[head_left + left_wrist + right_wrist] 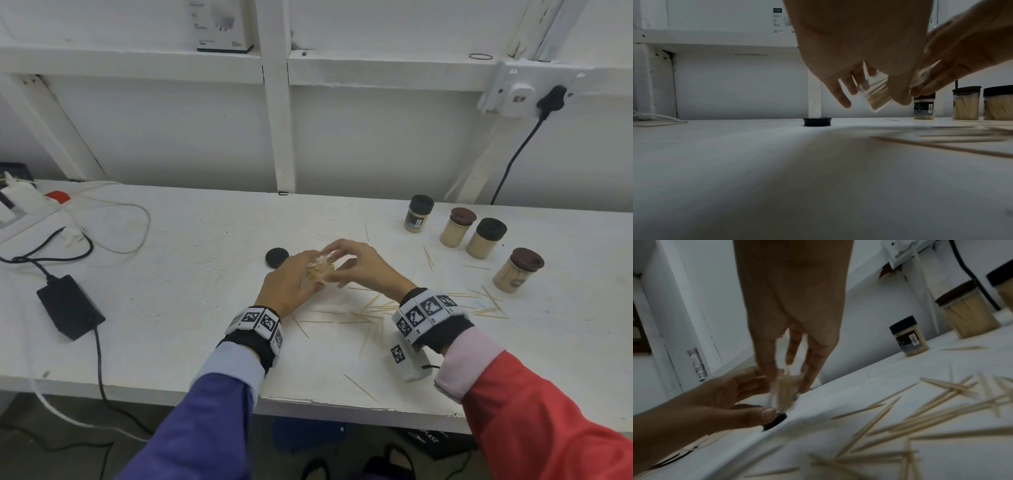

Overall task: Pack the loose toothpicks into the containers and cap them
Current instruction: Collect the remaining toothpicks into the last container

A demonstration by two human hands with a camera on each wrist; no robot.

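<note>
My left hand [298, 274] grips a clear, uncapped toothpick container [317, 273], tilted and lifted just above the white table [191, 308]. My right hand [339, 257] reaches over from the right, and its fingertips pinch the container's open top, where toothpick tips stick out. In the left wrist view the container [877, 97] sits between my curled fingers [842, 99]. The right wrist view, blurred, shows it [785, 392] between both hands. A loose black cap [276, 257] lies on the table just left of my hands. Several loose toothpicks [375, 310] are scattered near my right wrist.
Several capped, filled containers stand at the right: black-lidded [418, 214], brown-lidded [457, 228], black-lidded [486, 238] and brown-lidded [518, 270]. A black power adapter [70, 306] and cables lie at the left. The table's front edge runs near my forearms.
</note>
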